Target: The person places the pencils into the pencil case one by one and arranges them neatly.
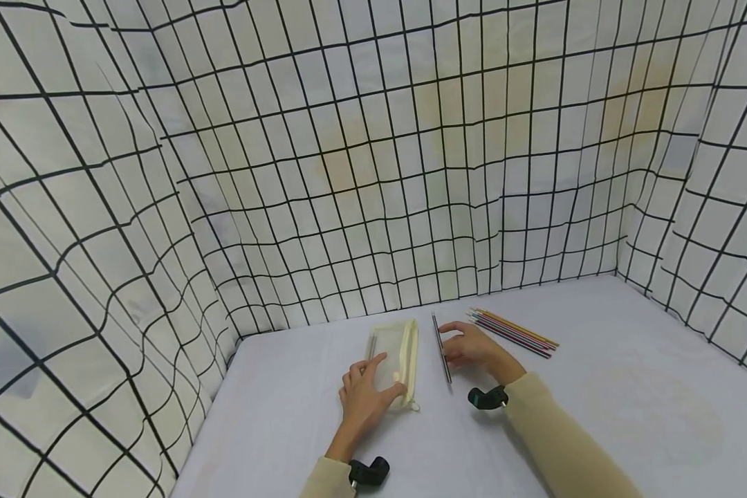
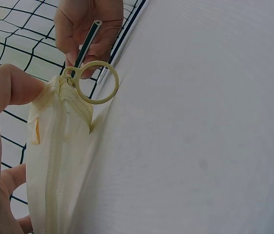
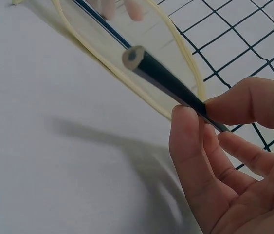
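Observation:
A cream mesh zip pouch (image 1: 389, 339) lies on the white table, its zipper (image 2: 59, 161) along the right side with a ring pull (image 2: 98, 100) at the near end. My left hand (image 1: 364, 398) grips the pouch across its near part, thumb at the zipper corner and fingers at the opposite side. A dark pencil (image 3: 102, 22) shows through the mesh. To the right of the pouch, my right hand (image 1: 467, 348) pinches another dark pencil (image 3: 163, 78) between thumb and fingers, its blunt end pointing toward me and raised over the table.
Several coloured pencils (image 1: 513, 332) lie in a loose bundle beyond my right hand. White sheeting with a black grid net (image 1: 373, 173) walls the table at the back and both sides. Each wrist wears a black camera (image 1: 488, 398).

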`<state>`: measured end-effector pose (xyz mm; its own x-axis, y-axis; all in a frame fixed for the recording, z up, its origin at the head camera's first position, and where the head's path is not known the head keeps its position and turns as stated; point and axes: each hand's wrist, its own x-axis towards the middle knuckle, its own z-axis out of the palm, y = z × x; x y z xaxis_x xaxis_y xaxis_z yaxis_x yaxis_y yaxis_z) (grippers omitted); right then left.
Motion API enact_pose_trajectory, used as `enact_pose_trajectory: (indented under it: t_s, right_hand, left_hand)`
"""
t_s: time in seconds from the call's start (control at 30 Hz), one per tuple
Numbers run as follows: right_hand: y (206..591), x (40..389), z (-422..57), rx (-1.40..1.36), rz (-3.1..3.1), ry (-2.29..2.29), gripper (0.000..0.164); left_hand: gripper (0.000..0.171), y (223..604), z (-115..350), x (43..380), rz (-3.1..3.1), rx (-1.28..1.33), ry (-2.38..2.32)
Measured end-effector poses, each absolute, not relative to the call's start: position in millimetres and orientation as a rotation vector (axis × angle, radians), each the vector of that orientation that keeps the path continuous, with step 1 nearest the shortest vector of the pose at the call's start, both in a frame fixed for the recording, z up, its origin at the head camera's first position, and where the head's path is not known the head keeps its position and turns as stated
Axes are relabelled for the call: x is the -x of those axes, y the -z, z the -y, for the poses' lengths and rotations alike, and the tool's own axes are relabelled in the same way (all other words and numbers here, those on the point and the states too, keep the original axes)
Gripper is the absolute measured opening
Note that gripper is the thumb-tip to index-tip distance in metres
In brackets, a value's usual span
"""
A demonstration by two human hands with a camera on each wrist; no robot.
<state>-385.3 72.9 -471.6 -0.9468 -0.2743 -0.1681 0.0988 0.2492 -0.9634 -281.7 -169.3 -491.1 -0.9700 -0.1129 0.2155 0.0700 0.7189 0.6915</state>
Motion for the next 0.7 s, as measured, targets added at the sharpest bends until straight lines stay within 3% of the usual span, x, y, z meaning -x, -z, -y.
enact_pose_trajectory:
  t_s: [0.7]
  right_hand:
    - [477.9,372.1,-47.1,0.157,-2.161,1.710,0.055]
  left_hand:
    - [0.078,492.5,169.9,283.8,2.683,-0.038,1.103]
